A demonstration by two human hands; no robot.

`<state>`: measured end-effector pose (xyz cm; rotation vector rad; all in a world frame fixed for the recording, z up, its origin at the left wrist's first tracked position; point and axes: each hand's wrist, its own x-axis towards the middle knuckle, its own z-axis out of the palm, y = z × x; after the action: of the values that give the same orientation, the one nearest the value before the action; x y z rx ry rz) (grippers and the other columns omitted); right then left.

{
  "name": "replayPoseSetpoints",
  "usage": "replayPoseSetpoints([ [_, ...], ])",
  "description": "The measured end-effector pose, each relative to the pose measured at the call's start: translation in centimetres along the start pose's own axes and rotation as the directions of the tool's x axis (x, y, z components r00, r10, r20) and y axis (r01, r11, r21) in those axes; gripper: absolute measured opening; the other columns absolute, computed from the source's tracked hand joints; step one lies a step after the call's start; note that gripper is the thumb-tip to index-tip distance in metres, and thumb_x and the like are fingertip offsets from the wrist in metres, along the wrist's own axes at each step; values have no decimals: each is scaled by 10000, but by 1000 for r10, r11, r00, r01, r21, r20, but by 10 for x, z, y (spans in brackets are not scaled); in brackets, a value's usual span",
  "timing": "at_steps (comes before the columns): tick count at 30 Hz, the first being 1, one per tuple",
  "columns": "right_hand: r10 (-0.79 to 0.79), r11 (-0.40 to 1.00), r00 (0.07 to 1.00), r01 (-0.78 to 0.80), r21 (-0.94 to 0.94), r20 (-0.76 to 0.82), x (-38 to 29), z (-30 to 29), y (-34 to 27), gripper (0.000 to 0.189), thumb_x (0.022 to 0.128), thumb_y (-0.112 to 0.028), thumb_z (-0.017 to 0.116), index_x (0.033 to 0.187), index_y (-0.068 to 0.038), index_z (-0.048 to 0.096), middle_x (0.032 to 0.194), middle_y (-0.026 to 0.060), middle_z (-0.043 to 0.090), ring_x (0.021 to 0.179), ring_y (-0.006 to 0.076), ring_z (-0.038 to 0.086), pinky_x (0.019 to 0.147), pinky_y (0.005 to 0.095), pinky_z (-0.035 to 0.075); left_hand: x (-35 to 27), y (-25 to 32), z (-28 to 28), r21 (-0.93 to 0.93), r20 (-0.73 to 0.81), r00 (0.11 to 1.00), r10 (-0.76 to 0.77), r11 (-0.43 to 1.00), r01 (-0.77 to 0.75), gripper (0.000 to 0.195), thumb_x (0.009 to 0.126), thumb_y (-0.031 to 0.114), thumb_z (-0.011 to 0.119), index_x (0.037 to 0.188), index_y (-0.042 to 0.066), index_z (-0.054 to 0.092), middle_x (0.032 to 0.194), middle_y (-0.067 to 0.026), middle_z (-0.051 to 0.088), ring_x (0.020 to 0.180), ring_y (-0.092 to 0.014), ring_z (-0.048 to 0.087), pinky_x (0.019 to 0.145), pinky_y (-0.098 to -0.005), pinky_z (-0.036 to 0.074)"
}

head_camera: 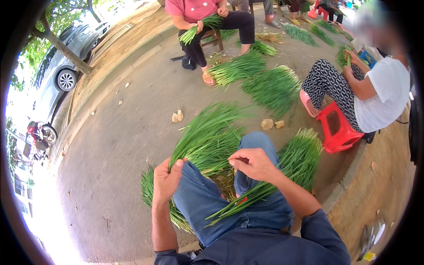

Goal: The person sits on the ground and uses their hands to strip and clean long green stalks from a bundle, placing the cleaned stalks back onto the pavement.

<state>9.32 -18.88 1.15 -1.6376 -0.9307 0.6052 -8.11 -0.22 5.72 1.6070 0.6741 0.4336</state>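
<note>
My left hand [167, 180] grips a bunch of long green garlic chives [195, 132] near one end, its leaves fanning forward over the ground. In front of my right knee hovers my right hand [256, 165], thumb and forefinger tips together with nothing visible between them. Loose chive stalks [238, 205] lie across my lap beneath the right forearm, beside a small red item [242, 200]. Ahead of my feet is a chive heap [215, 155]. Another heap [303, 155] rests at my right leg, and a third [147, 187] lies partly hidden by my left forearm and leg.
Dry trimmings [227, 184] lie between my feet. Ahead, a person in pink [202, 10] holds chives behind more heaps [271, 86]. At right, another person [381, 96] sits on a red plastic stool [338, 129]. A curb [347, 179] runs along the right; a parked car [63, 73] stands left.
</note>
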Motion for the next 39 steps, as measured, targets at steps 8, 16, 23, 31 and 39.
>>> replayPoseSetpoints([
  [8,82,995,977,-90,-35,-196,4,-25,15,185,797,-185,646,855,-10,652,666,40,613,587,68,534,544,223,428,-3,-3,-7,-20,-7,999,39,999,-39,312,905,296,547,923,-12,596,506,81,362,415,-2,299,371,-179,210],
  [16,69,991,884,-7,134,-462,33,-88,46,328,839,-58,521,1163,-10,532,976,34,564,726,85,540,575,225,461,-8,-3,-21,-21,34,997,68,998,-67,294,887,279,582,936,-9,616,533,83,359,453,-7,299,407,-184,206],
  [23,-50,994,976,70,83,-214,44,-90,33,364,838,-8,484,1201,-6,508,1153,66,504,856,120,561,669,245,497,-12,-5,-27,29,63,997,53,998,-55,302,877,292,594,938,-2,618,536,83,367,459,-8,305,416,-179,215],
  [31,164,980,981,-150,134,-107,42,-96,36,248,843,-76,551,1056,47,585,856,59,622,779,106,591,661,236,488,-12,-9,-33,50,19,1000,24,998,-24,297,872,290,601,926,-1,628,540,78,385,465,-10,315,419,-182,225],
  [39,-9,997,981,-7,-79,-195,34,-94,43,211,792,-89,566,959,24,629,781,105,649,694,157,617,596,276,471,-13,-13,-40,72,15,1000,20,997,-21,269,881,265,591,930,3,627,558,81,389,478,-12,320,430,-180,229],
])
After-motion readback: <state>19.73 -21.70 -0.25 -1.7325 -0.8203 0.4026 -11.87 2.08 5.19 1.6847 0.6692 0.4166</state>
